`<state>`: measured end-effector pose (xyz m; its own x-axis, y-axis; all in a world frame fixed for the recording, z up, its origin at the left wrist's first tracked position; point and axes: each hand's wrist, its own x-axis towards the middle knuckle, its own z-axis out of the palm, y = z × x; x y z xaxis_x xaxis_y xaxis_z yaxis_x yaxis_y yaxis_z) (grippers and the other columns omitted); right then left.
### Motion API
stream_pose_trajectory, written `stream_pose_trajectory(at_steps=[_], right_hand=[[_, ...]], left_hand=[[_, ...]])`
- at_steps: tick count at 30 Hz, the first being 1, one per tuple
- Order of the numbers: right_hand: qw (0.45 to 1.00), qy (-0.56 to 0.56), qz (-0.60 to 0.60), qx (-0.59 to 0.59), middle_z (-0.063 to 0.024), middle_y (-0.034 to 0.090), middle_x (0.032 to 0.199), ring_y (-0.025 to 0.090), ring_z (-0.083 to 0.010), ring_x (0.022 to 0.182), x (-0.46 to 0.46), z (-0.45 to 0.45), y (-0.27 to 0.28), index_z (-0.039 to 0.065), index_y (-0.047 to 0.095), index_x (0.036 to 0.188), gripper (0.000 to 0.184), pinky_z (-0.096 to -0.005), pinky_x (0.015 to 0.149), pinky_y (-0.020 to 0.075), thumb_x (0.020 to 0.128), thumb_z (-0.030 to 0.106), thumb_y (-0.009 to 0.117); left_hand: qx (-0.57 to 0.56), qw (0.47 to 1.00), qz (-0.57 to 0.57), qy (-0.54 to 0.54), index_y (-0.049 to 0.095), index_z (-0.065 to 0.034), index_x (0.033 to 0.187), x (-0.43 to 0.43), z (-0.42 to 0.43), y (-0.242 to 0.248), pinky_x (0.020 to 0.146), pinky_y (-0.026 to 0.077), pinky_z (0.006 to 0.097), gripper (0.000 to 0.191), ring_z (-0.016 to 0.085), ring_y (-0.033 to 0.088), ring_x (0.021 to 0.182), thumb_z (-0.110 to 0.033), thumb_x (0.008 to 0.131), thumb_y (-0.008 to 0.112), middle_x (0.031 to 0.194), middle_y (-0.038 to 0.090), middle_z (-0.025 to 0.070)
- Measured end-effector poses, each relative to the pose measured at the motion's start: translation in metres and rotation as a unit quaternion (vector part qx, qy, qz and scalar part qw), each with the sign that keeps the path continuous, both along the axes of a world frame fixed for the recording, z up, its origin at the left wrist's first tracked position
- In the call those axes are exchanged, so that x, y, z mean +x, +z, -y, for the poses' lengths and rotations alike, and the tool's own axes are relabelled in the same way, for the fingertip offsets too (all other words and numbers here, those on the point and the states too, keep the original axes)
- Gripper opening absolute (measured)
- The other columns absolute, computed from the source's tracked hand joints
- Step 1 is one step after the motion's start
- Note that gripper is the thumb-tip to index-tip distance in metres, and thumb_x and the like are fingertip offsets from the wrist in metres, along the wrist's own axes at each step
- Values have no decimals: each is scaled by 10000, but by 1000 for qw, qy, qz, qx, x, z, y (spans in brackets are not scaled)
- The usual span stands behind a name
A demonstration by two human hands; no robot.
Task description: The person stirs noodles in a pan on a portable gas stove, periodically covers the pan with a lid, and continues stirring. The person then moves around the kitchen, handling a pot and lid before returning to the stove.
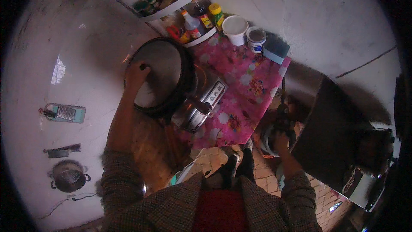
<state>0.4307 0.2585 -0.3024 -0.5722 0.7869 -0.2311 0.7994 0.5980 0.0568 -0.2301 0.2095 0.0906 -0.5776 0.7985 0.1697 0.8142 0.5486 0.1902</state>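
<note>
A large dark wok with a pale lid (162, 71) sits on a metal gas stove (202, 103). On the lid, my left hand (138, 75) is closed around its dark knob. Low on the right, between the table and a dark cabinet, my right hand (281, 141) reaches down to a dark thing over a round, light-rimmed container (267, 138). Dimness there hides the fingers, so I cannot tell whether they grip it.
A pink floral tablecloth (244, 87) covers the table by the stove. Behind stand a white tub (235, 29), a smaller tub (256, 38), a blue box (276, 48) and a corner shelf (193, 40) of bottles. A grater (69, 113) hangs left; brick floor (264, 174) lies below.
</note>
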Motion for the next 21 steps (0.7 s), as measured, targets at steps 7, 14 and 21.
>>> stream_pose_trajectory(at_steps=[7,14,21], right_hand=[[971,-163,-11,-174,-187,622,1036,634,-368,872,-16,-24,29,57,636,1033,499,-473,685,517,818,498,544],[985,-113,-3,-129,-181,629,1035,645,-349,874,-34,-26,56,76,639,1027,456,-445,749,531,850,478,516],[991,-65,-23,-114,-151,657,906,651,-339,833,7,-19,-59,153,638,1031,265,-474,689,531,832,290,530]], left_hand=[[-36,998,44,3,649,-37,1050,7,-5,5,851,478,406,393,328,621,958,-281,742,670,1037,647,180],[184,975,128,0,590,-35,1154,10,57,38,831,484,313,376,188,593,964,-220,836,667,1143,599,99],[233,930,206,193,592,-38,923,-28,305,-47,688,454,276,163,135,521,788,-193,873,589,873,555,3]])
